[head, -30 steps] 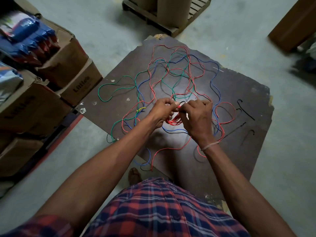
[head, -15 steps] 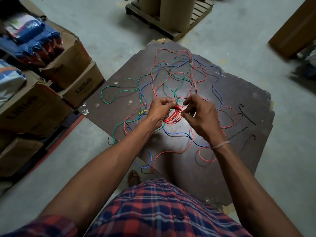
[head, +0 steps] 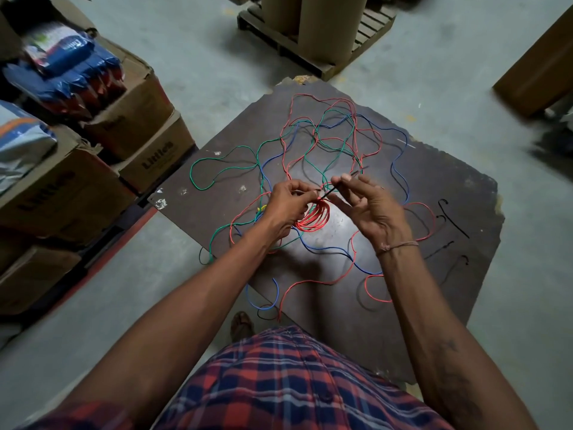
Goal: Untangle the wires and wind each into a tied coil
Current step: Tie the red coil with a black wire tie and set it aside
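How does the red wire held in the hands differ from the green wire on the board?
The red wire is partly wound into a tight coil, held by the left hand; the green wire lies in loose open loops. The red coil is lifted in the grip; the green one rests untouched on the board. Both are thin, flexible and part of the same tangle.

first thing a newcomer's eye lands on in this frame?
The small red coil at the centre of the dark board, held by the left hand while the right hand pinches a thin black tie above it. Behind lies the loose tangle of red, green and blue wires.
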Demonstrator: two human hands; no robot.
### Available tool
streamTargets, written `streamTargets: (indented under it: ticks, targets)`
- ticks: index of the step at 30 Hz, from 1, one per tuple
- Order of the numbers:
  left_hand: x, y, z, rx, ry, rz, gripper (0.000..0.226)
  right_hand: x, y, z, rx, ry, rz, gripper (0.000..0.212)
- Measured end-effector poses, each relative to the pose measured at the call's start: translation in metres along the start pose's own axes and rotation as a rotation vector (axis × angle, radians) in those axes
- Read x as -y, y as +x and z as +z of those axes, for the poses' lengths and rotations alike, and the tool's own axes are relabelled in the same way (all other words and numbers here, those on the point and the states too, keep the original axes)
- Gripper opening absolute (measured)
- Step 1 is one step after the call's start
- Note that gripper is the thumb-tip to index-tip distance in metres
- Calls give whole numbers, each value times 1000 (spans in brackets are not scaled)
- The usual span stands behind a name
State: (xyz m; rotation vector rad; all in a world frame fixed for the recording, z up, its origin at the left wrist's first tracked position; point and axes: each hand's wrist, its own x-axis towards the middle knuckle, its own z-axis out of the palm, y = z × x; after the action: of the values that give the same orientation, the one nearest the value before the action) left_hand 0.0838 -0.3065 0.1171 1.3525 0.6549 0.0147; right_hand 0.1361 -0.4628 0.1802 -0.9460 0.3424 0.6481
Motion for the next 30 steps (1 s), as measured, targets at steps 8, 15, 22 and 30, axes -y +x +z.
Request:
streamTargets:
  ticks: [8,15,22,30]
  targets:
    - [-3,4,-10,-117,87,120,10,-10,-12,17,36,-209,-67,18]
    - [-5,3,-16,-151,209,241,7,-18,-11,17,-122,-682,-376,11]
    - [-6,0,-19,-146,255,255,4,-32,-4,15,-202,-950,-485,4]
    - [-10,-5,-19,-166,339,254,6,-43,-2,20,-295,-1085,-601,15]
